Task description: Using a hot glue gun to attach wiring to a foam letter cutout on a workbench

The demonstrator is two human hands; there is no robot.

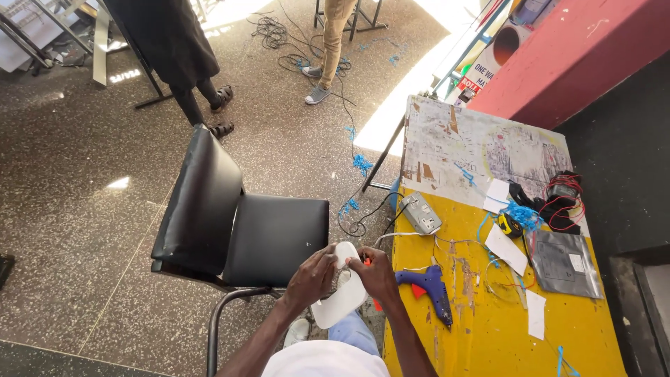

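Both my hands hold a white, rounded plastic casing (340, 299) over my lap, beside the yellow table. My left hand (312, 277) grips its left side and upper edge. My right hand (375, 274) closes on its right side, and a small red-orange piece (367, 260) shows by its fingers. A thin white cable (401, 235) runs from near the casing up onto the table.
The worn yellow table (488, 335) carries a blue glue gun (431, 287), a grey socket box (420, 213), paper slips, blue wire scraps, red wire coils (562, 199) and a grey pouch (562, 262). A black chair (237, 230) stands left. Two people's legs (328, 49) and floor cables lie beyond.
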